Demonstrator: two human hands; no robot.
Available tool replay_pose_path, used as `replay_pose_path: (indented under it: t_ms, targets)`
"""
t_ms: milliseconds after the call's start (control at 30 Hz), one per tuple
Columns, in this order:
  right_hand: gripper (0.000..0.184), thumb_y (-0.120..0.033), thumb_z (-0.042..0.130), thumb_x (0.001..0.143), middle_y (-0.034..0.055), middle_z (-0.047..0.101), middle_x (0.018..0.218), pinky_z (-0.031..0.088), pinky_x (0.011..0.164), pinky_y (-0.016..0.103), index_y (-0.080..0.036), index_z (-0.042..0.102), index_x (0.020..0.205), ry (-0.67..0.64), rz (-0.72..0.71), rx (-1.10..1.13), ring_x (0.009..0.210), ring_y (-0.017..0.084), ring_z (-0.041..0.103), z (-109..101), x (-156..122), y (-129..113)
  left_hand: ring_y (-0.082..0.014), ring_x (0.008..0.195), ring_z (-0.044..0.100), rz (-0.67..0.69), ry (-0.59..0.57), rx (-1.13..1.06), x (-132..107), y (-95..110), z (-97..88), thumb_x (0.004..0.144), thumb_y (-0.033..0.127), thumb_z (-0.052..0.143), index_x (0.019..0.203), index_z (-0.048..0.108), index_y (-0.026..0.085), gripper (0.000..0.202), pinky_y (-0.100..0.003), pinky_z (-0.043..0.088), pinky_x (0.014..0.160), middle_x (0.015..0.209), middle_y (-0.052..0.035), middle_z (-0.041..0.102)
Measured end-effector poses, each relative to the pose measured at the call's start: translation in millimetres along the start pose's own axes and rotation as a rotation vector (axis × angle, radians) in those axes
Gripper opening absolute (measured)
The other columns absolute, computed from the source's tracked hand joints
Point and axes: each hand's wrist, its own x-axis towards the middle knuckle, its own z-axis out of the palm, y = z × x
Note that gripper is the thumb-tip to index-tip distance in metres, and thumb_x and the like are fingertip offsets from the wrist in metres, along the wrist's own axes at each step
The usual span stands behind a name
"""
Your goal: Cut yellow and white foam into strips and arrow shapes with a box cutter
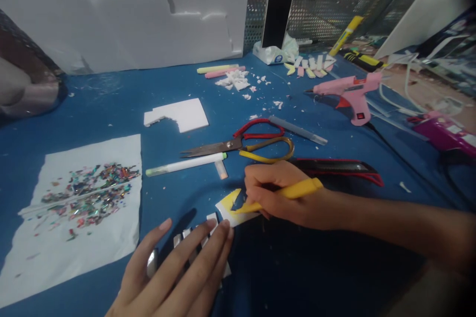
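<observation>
My right hand is closed around a yellow marker, its tip down on a small white piece. Yellow colour covers part of that piece, and a dark blue patch shows near its middle. My left hand lies spread with the palm down, fingertips at the piece's lower left edge. Under and between its fingers are several small white and grey blocks, partly hidden. A white pen with green ends and scissors with red and yellow handles lie just beyond the hands.
White paper with shiny flakes lies left. A cut white foam board and white scraps are farther back. A red-black cutter lies beyond my right wrist. A pink glue gun with a cord stands right; a phone leans at the back.
</observation>
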Motion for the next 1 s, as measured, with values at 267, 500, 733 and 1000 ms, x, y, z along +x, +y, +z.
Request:
replay_pose_path:
  t_ms: [267,500,733,1000]
  targets:
    - [0.028,-0.029,0.047,0.096,-0.0036,0.050,0.064,0.038,0.054,0.018,-0.015,0.047,0.072,-0.008,0.005,0.043,0.059,0.006,0.046,-0.5,0.7,0.0,-0.0196,0.116,0.054,0.019,-0.016,0.002,0.7,-2.2,1.2,0.093,0.017,0.048,0.121,0.061,0.016,0.031,-0.049,0.015,0.118,0.132,-0.0030,0.058]
    - [0.027,-0.032,0.048,0.096,-0.0034,0.051,0.065,0.038,0.055,0.018,-0.015,0.049,0.074,-0.032,0.018,0.065,0.060,0.007,0.047,-1.4,0.6,-0.4,-0.0195,0.117,0.054,0.000,-0.009,-0.013,1.1,-0.5,0.8,0.093,0.017,0.048,0.120,0.061,0.017,0.031,-0.048,0.017,0.118,0.131,-0.0025,0.059]
    - [0.029,-0.034,0.048,0.096,-0.0033,0.050,0.065,0.038,0.054,0.018,-0.015,0.049,0.075,-0.035,0.015,0.076,0.059,0.007,0.047,-1.1,0.1,1.7,-0.0205,0.117,0.053,0.018,-0.022,-0.012,1.0,-2.0,1.1,0.094,0.017,0.044,0.122,0.061,0.015,0.032,-0.050,0.015,0.117,0.132,-0.0040,0.058]
    - [0.030,-0.033,0.049,0.095,-0.0037,0.048,0.065,0.037,0.055,0.018,-0.015,0.047,0.072,-0.012,0.006,0.066,0.060,0.006,0.046,-0.6,0.4,1.1,-0.0203,0.117,0.053,0.006,-0.032,-0.015,-0.2,-0.6,-0.3,0.092,0.015,0.047,0.121,0.061,0.015,0.033,-0.049,0.015,0.118,0.132,-0.0035,0.059]
